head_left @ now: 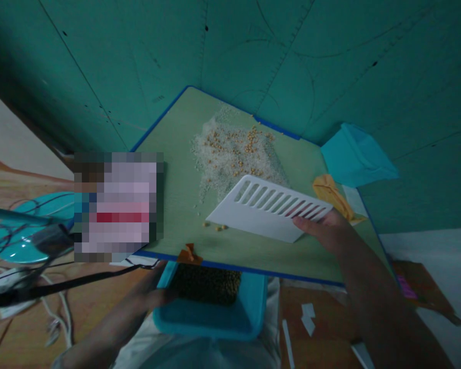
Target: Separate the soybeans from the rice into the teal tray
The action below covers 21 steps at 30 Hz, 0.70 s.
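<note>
My right hand (325, 230) grips a white slotted scraper (269, 207) by its right end, its edge resting on a green board (169, 205). A heap of white grains mixed with yellow kernels (232, 151) lies on the board just beyond the scraper. A few loose kernels (217, 226) sit by the scraper's near corner. My left hand (155, 294) holds the left rim of a blue tray (211, 318) filled with dark grains, tucked under the board's near edge.
A second blue container (355, 154) stands at the board's far right, with a yellow crumpled piece (330, 192) beside it. A teal lamp base (26, 225) and cables lie at left. Green wall panels rise behind. Paper scraps lie on the wooden surface at lower right.
</note>
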### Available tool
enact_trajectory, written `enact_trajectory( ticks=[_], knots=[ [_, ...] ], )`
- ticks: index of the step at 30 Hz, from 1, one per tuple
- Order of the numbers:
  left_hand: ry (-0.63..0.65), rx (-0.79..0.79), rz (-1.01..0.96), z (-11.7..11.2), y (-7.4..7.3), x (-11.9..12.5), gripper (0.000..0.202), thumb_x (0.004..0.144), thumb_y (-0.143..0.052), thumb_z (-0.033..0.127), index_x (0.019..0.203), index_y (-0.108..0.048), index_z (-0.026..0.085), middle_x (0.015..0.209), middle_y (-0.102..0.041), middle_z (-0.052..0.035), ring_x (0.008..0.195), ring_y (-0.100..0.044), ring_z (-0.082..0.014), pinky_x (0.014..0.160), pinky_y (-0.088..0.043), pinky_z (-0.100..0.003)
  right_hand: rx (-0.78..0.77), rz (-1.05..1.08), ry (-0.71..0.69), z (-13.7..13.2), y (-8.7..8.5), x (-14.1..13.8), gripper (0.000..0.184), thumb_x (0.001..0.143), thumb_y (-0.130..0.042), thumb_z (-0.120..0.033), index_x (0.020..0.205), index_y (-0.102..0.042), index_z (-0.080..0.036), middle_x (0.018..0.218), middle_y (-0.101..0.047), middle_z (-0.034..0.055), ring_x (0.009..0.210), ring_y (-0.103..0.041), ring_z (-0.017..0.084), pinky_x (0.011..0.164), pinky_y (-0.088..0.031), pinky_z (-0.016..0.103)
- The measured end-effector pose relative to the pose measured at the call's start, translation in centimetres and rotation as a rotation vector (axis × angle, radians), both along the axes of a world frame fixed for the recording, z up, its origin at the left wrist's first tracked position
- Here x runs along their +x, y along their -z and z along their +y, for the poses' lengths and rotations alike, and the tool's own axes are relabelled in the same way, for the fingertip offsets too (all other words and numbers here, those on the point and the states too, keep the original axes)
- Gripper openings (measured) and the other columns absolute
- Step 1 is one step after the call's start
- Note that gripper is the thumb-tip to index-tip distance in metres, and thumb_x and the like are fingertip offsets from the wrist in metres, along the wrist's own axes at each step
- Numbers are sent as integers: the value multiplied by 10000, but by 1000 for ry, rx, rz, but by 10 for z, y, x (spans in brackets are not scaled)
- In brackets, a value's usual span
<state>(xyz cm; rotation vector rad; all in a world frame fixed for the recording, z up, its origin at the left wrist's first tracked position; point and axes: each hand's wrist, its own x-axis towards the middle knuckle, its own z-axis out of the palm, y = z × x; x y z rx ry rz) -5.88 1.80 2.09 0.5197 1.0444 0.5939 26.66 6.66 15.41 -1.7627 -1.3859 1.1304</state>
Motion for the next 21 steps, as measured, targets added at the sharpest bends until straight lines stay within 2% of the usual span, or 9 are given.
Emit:
enact_trajectory(
  ticks=[3,8,10,14,18,21],
  knots=[
    [-48,0,27,2,-2,0,451,606,-722,225,1054,-704,273,847,-828,42,1129,-615,-398,919,-486,-450,8,-14,-81,6,1,0,138,732,-709,-325,837,-747,-244,875,-762,15,850,-699,241,781,-557,355],
    [-73,-42,52,0,6,-4,524,582,-744,205,1094,-666,290,1096,-788,41,1213,-571,-321,992,-452,-372,55,1,-216,19,7,-4,202,742,-704,-336,893,-748,-209,866,-760,25,829,-697,225,738,-560,334],
    [-76,-50,39,-1,6,-4,510,580,-748,214,1076,-661,296,1126,-777,43,1195,-587,-311,960,-480,-362,62,17,-255,22,7,-8,192,753,-694,-322,902,-750,-214,881,-760,20,847,-699,217,743,-558,323],
    [-141,-33,57,0,-2,-1,423,541,-741,206,950,-684,297,1049,-802,46,1113,-642,-324,851,-533,-345,52,29,-306,27,4,-15,199,721,-717,-309,890,-759,-213,870,-760,15,810,-701,215,699,-561,309],
    [-138,-24,77,2,-6,-2,372,535,-742,211,893,-703,303,957,-821,38,1094,-647,-350,763,-545,-344,37,0,-337,26,0,-13,196,704,-715,-317,855,-759,-200,788,-750,9,714,-684,192,611,-546,271],
    [-112,-21,51,2,4,-7,388,552,-753,221,927,-715,310,1030,-806,33,1143,-613,-350,875,-500,-368,43,-48,-345,22,-4,-9,116,701,-715,-281,786,-749,-210,697,-720,-3,645,-659,165,555,-513,234]
  ],
)
